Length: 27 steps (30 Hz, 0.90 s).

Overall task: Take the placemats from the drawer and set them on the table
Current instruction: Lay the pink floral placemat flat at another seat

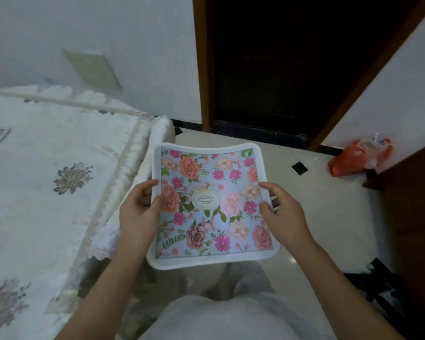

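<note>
placemat (214,204): I see it in the air between the two sets of fingers, print side up, roughly level, its far edge dipping a little in the middle. Floral print on pale blue, white border, pale oval badge at centre. One mat or a stack: I can't tell from this feed.
left hand (139,214): grasping the placemat's left edge.
left fingers (146,186): thumb lies on top of the print, index tip hooks over the edge, the rest are hidden under the mat.
right hand (284,212): grasping the right edge, about level with the left.
right fingers (268,186): thumb presses on the border from above, index curves along the edge, the others are under the mat and out of sight.
floor (317,192): pale glossy tile, directly below the fingers and the mat.
bed (47,180): just left of the left fingers. White quilt with grey-brown flower motifs, scalloped edge hanging down its side.
doorway (280,65): straight beyond the fingers, dark inside, brown wooden frame.
orange bag (358,158): beyond and right of the right fingers, well apart, on the floor against the white wall.
black tile inset (300,168): small dark square in the floor, between the right fingers and the orange bag.
black bag (383,285): right of the right fingers and nearer to me, on the floor.
</note>
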Tool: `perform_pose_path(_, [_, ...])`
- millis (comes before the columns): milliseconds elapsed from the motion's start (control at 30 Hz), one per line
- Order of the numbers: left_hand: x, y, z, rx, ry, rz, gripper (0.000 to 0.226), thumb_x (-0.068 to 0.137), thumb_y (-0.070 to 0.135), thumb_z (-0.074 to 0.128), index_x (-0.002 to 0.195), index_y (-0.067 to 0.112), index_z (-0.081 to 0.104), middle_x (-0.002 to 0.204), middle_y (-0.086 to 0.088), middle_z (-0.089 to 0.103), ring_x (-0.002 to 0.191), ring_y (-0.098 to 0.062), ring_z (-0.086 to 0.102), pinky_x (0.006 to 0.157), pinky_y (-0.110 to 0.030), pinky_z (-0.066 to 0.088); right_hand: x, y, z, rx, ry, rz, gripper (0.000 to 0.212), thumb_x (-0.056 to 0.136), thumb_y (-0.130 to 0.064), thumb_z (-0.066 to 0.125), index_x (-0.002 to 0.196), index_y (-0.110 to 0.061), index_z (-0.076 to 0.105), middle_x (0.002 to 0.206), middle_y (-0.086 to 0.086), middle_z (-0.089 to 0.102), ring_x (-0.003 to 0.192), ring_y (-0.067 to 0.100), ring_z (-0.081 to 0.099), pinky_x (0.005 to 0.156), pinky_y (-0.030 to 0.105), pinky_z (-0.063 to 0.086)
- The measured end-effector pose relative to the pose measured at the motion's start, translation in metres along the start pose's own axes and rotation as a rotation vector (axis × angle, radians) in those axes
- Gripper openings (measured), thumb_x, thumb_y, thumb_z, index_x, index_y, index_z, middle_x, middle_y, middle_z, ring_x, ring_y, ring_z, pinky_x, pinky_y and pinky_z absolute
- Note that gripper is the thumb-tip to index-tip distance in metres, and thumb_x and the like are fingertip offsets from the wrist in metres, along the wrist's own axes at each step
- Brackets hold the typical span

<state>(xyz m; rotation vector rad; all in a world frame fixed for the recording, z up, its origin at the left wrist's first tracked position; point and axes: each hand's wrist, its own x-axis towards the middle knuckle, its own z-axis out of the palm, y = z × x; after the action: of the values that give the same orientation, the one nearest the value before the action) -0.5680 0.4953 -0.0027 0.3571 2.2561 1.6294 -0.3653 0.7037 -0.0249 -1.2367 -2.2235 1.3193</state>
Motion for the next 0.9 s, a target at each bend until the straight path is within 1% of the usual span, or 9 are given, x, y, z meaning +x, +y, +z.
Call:
perform_pose_path(67, [0.020, 0.005, 0.002, -0.006, 0.098, -0.026, 0.026, 0.093, 0.021, 0.069, 0.118, 0.028, 0.066, 0.099, 0.010, 0.073, 0.081, -0.004, 0.072, 0.063, -0.025, 0.061, 0.041, -0.013, 0.005, 0.004, -0.051, -0.048, 0.037, 0.098, -0.017, 0.056, 0.129, -0.036, 0.055, 0.108, -0.014, 0.063, 0.090, 0.003, 0.065, 0.071, 0.022, 0.057])
perform_pose_path(167, [0.045, 0.013, 0.003, -0.047, 0.240, -0.072, 0.027, 0.093, 0.022, 0.069, 0.118, 0.029, 0.066, 0.101, 0.008, 0.071, 0.083, -0.010, 0.072, 0.058, -0.021, 0.059, 0.103, -0.039, 0.013, -0.007, -0.153, -0.128, 0.040, 0.096, -0.014, 0.057, 0.130, -0.035, 0.056, 0.108, -0.010, 0.065, 0.089, 0.003, 0.065, 0.073, 0.024, 0.056])
perform_pose_path(333, [0.058, 0.018, -0.004, -0.159, 0.523, -0.134, 0.024, 0.093, 0.018, 0.069, 0.117, 0.023, 0.067, 0.101, 0.003, 0.073, 0.080, -0.012, 0.074, 0.061, -0.027, 0.061, 0.187, -0.090, 0.047, -0.071, -0.367, -0.269, 0.037, 0.097, -0.016, 0.056, 0.129, -0.036, 0.056, 0.112, -0.007, 0.065, 0.096, 0.012, 0.065, 0.080, 0.034, 0.059])
perform_pose_path(400, [0.053, 0.018, -0.012, -0.206, 0.648, -0.149, 0.023, 0.093, 0.017, 0.069, 0.116, 0.021, 0.067, 0.101, 0.001, 0.073, 0.082, -0.015, 0.075, 0.064, -0.032, 0.062, 0.209, -0.114, 0.067, -0.097, -0.434, -0.345, 0.036, 0.097, -0.017, 0.056, 0.128, -0.036, 0.057, 0.110, -0.006, 0.066, 0.095, 0.013, 0.065, 0.078, 0.034, 0.059])
perform_pose_path(467, [0.049, 0.018, -0.023, -0.236, 0.769, -0.160, 0.022, 0.094, 0.017, 0.068, 0.115, 0.021, 0.067, 0.102, 0.001, 0.073, 0.083, -0.016, 0.075, 0.066, -0.033, 0.062, 0.224, -0.138, 0.092, -0.104, -0.512, -0.413, 0.035, 0.097, -0.017, 0.056, 0.127, -0.036, 0.058, 0.109, -0.006, 0.065, 0.093, 0.011, 0.066, 0.075, 0.032, 0.059])
perform_pose_path(567, [0.050, 0.013, -0.040, -0.247, 0.916, -0.191, 0.023, 0.093, 0.020, 0.070, 0.115, 0.022, 0.068, 0.100, 0.004, 0.074, 0.083, -0.015, 0.074, 0.066, -0.033, 0.063, 0.239, -0.172, 0.130, -0.104, -0.616, -0.504, 0.036, 0.097, -0.018, 0.056, 0.128, -0.036, 0.058, 0.112, -0.006, 0.065, 0.094, 0.010, 0.065, 0.078, 0.036, 0.060])
perform_pose_path(633, [0.054, 0.009, -0.053, -0.271, 0.986, -0.221, 0.024, 0.092, 0.022, 0.072, 0.115, 0.023, 0.068, 0.100, 0.003, 0.074, 0.083, -0.015, 0.074, 0.066, -0.033, 0.063, 0.244, -0.193, 0.154, -0.103, -0.669, -0.564, 0.036, 0.096, -0.017, 0.056, 0.128, -0.034, 0.058, 0.111, -0.008, 0.065, 0.094, 0.009, 0.065, 0.081, 0.038, 0.059])
perform_pose_path(767, [0.071, -0.003, -0.078, -0.303, 1.059, -0.248, 0.024, 0.091, 0.023, 0.073, 0.115, 0.024, 0.068, 0.104, 0.001, 0.074, 0.086, -0.018, 0.075, 0.068, -0.036, 0.063, 0.252, -0.223, 0.194, -0.105, -0.725, -0.625, 0.036, 0.097, -0.018, 0.055, 0.129, -0.035, 0.058, 0.107, -0.012, 0.064, 0.091, 0.004, 0.063, 0.079, 0.036, 0.059])
perform_pose_path(900, [0.095, -0.009, -0.098, -0.320, 1.073, -0.261, 0.025, 0.091, 0.021, 0.073, 0.115, 0.024, 0.068, 0.101, 0.001, 0.073, 0.083, -0.015, 0.074, 0.063, -0.028, 0.061, 0.262, -0.242, 0.222, -0.099, -0.731, -0.650, 0.037, 0.096, -0.018, 0.055, 0.129, -0.035, 0.057, 0.112, -0.010, 0.065, 0.097, 0.009, 0.063, 0.083, 0.036, 0.058])
